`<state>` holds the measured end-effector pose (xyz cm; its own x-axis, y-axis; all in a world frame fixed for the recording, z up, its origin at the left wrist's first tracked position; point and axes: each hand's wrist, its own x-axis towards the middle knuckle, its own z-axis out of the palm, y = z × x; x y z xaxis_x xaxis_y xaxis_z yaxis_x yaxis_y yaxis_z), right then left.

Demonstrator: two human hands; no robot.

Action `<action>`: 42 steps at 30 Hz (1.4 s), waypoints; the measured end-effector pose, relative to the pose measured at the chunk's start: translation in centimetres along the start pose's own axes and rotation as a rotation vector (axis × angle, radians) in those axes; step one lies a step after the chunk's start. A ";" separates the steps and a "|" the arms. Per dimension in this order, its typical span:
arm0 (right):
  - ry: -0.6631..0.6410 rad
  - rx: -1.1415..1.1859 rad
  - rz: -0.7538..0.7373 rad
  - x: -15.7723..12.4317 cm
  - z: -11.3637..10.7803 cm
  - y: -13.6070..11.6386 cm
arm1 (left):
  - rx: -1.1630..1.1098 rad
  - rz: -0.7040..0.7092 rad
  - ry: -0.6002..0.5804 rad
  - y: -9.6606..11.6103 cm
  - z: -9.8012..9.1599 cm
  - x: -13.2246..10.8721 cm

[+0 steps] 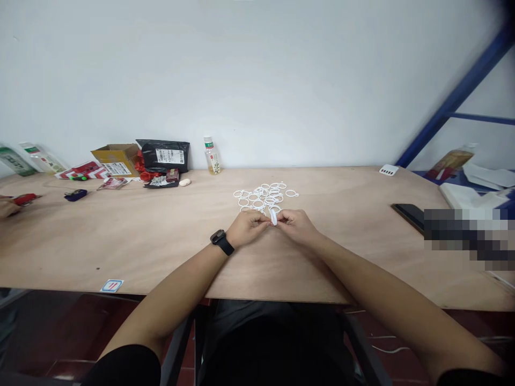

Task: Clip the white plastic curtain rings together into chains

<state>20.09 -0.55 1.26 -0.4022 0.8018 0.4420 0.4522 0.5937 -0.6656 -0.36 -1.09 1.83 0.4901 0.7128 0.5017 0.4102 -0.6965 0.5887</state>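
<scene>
Left hand (pixel 247 228), right hand (pixel 298 225): fingertips pinched together on white ring bundle (pixel 274 216) between them, count unclear. Loose rings (pixel 269 201) at eleven o'clock. Likely aligning step; next move calls for steady pinch.

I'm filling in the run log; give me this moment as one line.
left hand: holding white ring(s) | right hand: holding same | held count: unclear | loose rings: on table, beyond hands
</scene>
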 end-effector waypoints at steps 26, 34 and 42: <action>-0.149 -0.440 0.090 0.9 -0.8 4.4 | 0.575 -0.202 -0.327 -1.3 -1.5 -0.5; -0.177 -0.406 0.092 1.1 -0.7 3.9 | 0.719 -0.305 -0.340 -0.6 -2.0 -0.4; 0.004 -0.215 -0.064 0.9 -0.2 2.4 | 0.691 -0.297 -0.237 -0.4 -1.7 -0.3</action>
<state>20.97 1.64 0.18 -0.4326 0.7623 0.4814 0.5854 0.6436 -0.4931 -1.98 -0.88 2.53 0.4043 0.8945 0.1909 0.8966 -0.4288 0.1102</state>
